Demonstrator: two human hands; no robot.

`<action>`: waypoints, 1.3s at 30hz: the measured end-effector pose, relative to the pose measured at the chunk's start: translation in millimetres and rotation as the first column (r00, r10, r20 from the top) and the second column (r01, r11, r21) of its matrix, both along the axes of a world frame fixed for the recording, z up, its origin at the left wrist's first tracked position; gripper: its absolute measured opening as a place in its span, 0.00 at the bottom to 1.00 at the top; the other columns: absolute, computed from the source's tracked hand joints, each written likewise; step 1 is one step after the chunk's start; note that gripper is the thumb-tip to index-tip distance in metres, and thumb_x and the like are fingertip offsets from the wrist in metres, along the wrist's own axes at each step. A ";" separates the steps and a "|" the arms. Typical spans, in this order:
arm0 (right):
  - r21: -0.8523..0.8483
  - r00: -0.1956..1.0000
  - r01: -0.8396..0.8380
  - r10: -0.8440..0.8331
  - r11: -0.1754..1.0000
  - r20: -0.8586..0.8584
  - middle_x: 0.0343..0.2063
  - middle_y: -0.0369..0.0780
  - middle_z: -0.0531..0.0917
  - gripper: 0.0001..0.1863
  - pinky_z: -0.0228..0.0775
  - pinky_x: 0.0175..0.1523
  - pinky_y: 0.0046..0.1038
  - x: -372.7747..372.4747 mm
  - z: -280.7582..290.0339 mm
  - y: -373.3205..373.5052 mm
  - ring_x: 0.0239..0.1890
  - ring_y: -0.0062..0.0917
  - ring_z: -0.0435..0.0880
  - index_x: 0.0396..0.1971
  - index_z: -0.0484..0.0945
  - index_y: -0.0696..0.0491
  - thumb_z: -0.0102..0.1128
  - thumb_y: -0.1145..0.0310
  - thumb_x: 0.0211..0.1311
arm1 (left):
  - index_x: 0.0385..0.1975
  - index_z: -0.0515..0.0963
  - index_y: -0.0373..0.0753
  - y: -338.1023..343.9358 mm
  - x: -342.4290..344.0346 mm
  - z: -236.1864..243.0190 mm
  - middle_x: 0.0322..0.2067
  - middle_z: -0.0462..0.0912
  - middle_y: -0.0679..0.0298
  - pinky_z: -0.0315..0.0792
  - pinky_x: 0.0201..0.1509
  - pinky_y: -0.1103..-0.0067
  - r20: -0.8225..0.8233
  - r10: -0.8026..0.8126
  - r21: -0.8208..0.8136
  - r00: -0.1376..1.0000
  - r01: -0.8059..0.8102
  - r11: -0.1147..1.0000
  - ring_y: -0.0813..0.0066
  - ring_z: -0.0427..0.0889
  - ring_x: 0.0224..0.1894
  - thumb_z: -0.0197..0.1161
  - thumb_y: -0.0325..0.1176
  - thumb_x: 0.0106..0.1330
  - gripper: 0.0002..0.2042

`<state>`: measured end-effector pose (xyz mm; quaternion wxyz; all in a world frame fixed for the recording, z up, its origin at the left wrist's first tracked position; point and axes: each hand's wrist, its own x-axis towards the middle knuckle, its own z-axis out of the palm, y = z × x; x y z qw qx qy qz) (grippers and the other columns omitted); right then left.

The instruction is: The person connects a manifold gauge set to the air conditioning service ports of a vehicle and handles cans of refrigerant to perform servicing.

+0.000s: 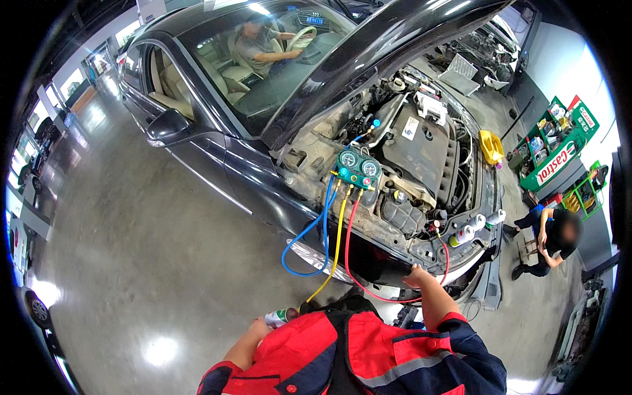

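Note:
In my left hand point(259, 326), low by my waist, is a small refrigerant can point(280, 318) with a green and white label. A yellow hose point(336, 253) runs from near the can up to a manifold gauge set point(356, 170) with two dials, resting on the engine bay's edge. Blue hose point(285, 249) and red hose point(349, 237) loop down from the gauges too. The red one ends at a small fitting point(434, 226) near the car's front. My right hand point(415, 276) leans on the car's front edge, fingers partly hidden, holding no visible object.
The dark car's hood point(368, 59) is raised over the engine point(421, 141). Several cans point(463, 236) stand on the front panel beside a yellow container point(490, 147). A person point(260, 49) sits inside; another person point(553, 240) sits at right near a green rack point(559, 151).

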<state>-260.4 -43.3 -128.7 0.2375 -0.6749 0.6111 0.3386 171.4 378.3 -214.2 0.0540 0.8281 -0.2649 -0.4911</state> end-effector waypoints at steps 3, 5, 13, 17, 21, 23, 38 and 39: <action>0.017 1.000 -0.006 0.006 1.000 -0.003 0.71 0.50 0.49 0.52 0.53 0.71 0.40 -5.8 -3.9 -1.9 0.71 0.45 0.55 0.70 0.46 0.58 0.60 0.43 0.56 | 0.56 0.68 0.25 -1.5 -2.6 0.2 0.55 0.73 0.38 0.69 0.62 0.66 0.023 0.004 -0.014 1.000 -0.003 1.000 0.49 0.74 0.59 0.73 0.57 0.41 0.47; 0.030 1.000 -0.001 0.000 1.000 0.008 0.71 0.50 0.49 0.52 0.53 0.71 0.40 -8.0 -2.8 -2.3 0.71 0.45 0.54 0.70 0.46 0.58 0.60 0.43 0.55 | 0.56 0.68 0.25 -6.4 -5.3 9.7 0.54 0.73 0.38 0.69 0.62 0.66 0.032 -0.002 -0.021 0.999 0.002 1.000 0.49 0.74 0.59 0.73 0.57 0.41 0.47; 0.002 1.000 -0.007 0.007 1.000 0.027 0.71 0.50 0.52 0.51 0.55 0.70 0.39 0.0 6.9 0.7 0.70 0.45 0.57 0.69 0.49 0.59 0.60 0.43 0.54 | 0.54 0.71 0.25 -4.3 -1.7 0.1 0.54 0.74 0.38 0.69 0.61 0.67 0.001 -0.009 -0.037 1.000 0.009 0.999 0.51 0.75 0.59 0.73 0.56 0.40 0.45; -0.033 0.999 -0.003 0.004 0.999 0.040 0.68 0.52 0.58 0.49 0.60 0.67 0.38 -14.0 -9.0 -3.0 0.67 0.47 0.62 0.67 0.55 0.60 0.61 0.44 0.54 | 0.54 0.71 0.26 -10.7 -2.4 7.3 0.54 0.74 0.39 0.69 0.61 0.67 0.006 -0.019 -0.018 1.000 0.019 1.000 0.51 0.75 0.58 0.73 0.56 0.40 0.45; -0.049 0.998 -0.021 0.024 0.999 0.063 0.65 0.53 0.63 0.47 0.63 0.65 0.39 -10.9 -12.2 -5.9 0.64 0.48 0.67 0.65 0.58 0.61 0.62 0.44 0.54 | 0.55 0.69 0.26 2.0 5.7 -24.5 0.54 0.74 0.38 0.69 0.61 0.67 -0.022 -0.021 -0.029 1.000 0.021 0.999 0.50 0.75 0.58 0.73 0.56 0.40 0.46; -0.046 0.997 -0.029 0.032 0.999 0.068 0.65 0.53 0.63 0.47 0.63 0.65 0.39 -3.9 -3.4 -4.4 0.64 0.48 0.67 0.64 0.58 0.61 0.62 0.44 0.54 | 0.56 0.68 0.26 8.3 7.0 -38.0 0.54 0.74 0.38 0.70 0.61 0.67 -0.020 -0.018 -0.026 1.000 0.018 0.999 0.49 0.74 0.59 0.73 0.55 0.40 0.46; -0.001 0.999 -0.031 0.031 1.000 0.029 0.69 0.51 0.56 0.51 0.58 0.68 0.40 0.3 11.1 -1.1 0.68 0.47 0.60 0.69 0.49 0.60 0.60 0.43 0.55 | 0.52 0.73 0.28 1.3 -2.0 -15.3 0.52 0.76 0.40 0.72 0.59 0.66 0.011 -0.002 -0.036 1.000 0.002 0.999 0.50 0.77 0.56 0.72 0.56 0.41 0.42; 0.000 0.999 -0.030 0.030 1.000 0.031 0.69 0.51 0.56 0.51 0.58 0.68 0.40 0.4 11.3 -1.2 0.69 0.47 0.60 0.69 0.49 0.60 0.60 0.43 0.55 | 0.52 0.74 0.28 0.8 -1.5 -15.2 0.52 0.76 0.41 0.72 0.59 0.66 0.000 -0.007 -0.049 1.000 0.007 0.999 0.50 0.77 0.56 0.72 0.56 0.41 0.42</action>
